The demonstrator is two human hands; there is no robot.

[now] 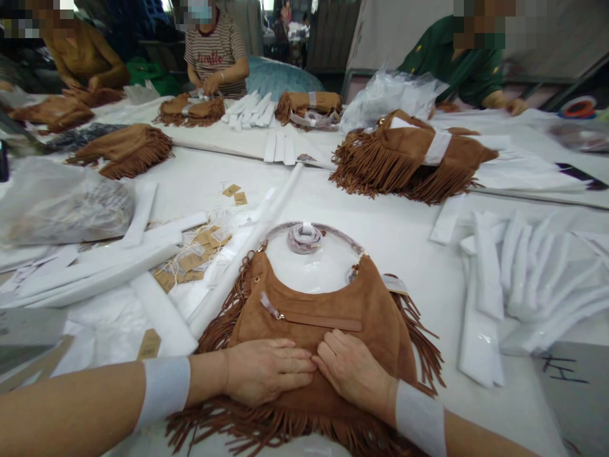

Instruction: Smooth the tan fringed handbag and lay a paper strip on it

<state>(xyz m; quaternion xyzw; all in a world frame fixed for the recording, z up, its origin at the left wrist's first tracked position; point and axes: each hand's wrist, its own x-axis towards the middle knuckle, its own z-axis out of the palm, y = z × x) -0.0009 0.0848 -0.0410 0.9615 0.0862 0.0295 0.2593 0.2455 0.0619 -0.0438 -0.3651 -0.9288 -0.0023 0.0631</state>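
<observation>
A brown suede handbag [314, 298] with long fringe lies flat on the white table in front of me, its wrapped handle [342, 236] arching away at the top. My left hand [269, 369] rests flat on the bag's front, fingers stretched to the right. Beside it, my right hand [352, 368] presses on the same panel with its fingers curled; whether it pinches anything is hidden. A coiled, wrapped strap [304, 237] sits inside the handle's arch. Above my hands runs a zip pocket [321, 321] with a wrapped puller. Both wrists wear white bands.
Brown paper tags [190, 260] and white foam strips [104, 273] lie to the left, near a clear plastic bag [66, 203]. More wrapped white strips [533, 273] are piled on the right. Another fringed handbag [404, 158] lies farther back. Several people work across the table.
</observation>
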